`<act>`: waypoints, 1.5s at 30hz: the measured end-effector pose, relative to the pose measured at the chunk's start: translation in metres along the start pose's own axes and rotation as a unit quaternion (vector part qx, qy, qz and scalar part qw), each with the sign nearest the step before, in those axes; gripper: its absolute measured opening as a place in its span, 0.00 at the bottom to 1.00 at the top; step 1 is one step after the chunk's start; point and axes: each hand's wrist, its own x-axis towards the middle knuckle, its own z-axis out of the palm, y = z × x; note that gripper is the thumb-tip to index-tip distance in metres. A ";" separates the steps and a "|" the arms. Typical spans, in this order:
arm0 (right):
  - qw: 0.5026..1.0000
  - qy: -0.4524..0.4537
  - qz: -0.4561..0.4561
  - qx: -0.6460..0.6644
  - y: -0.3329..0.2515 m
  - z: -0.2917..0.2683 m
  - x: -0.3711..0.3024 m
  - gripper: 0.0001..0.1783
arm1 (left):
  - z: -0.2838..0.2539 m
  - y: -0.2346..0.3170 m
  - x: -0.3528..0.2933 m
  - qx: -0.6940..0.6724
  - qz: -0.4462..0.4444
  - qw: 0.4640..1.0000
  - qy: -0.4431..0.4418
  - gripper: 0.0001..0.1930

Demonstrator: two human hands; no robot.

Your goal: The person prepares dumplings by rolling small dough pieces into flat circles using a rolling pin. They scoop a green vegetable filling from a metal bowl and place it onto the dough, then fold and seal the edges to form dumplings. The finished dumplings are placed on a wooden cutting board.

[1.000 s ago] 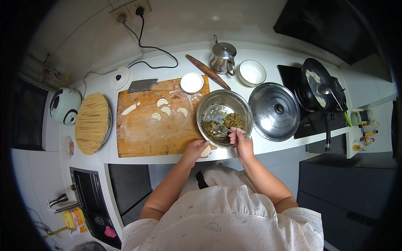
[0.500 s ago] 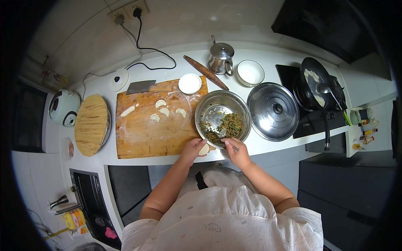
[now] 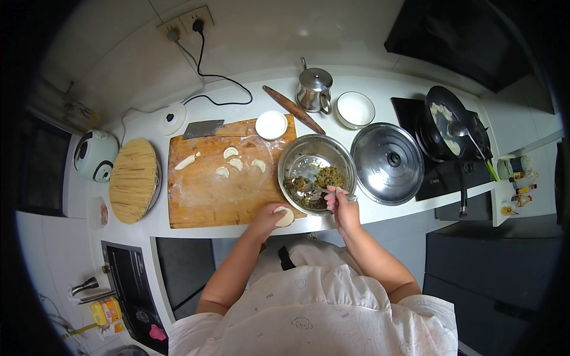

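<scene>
A round dumpling wrapper (image 3: 285, 216) lies in my left hand (image 3: 269, 220), just off the near right corner of the wooden board (image 3: 225, 204). My right hand (image 3: 344, 209) grips a metal spoon (image 3: 321, 190) by its handle. The spoon's bowl carries a lump of filling inside the steel mixing bowl (image 3: 352, 173). Minced filling (image 3: 328, 176) with green bits covers part of the bowl's bottom. Several folded dumplings (image 3: 236, 164) and a pale strip of dough (image 3: 186, 162) rest on the floured board.
On the board are a cleaver (image 3: 202, 129) and a white dish (image 3: 272, 125). Behind stand a rolling pin (image 3: 294, 110), a steel pot (image 3: 314, 89) and a white bowl (image 3: 355, 110). Rightward are a lid (image 3: 380, 178) and a wok (image 3: 440, 98) holding dumplings. A round woven lid (image 3: 132, 181) stands left.
My right hand has risen to the right, and the spoon now lifts filling in the bowl. My left hand has turned, so the wrapper shows more fully.
</scene>
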 end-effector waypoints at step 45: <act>0.780 -0.169 -0.485 -0.357 -0.085 -0.009 -0.050 0.12 | 0.056 0.116 0.007 -0.408 0.097 0.908 0.006 0.25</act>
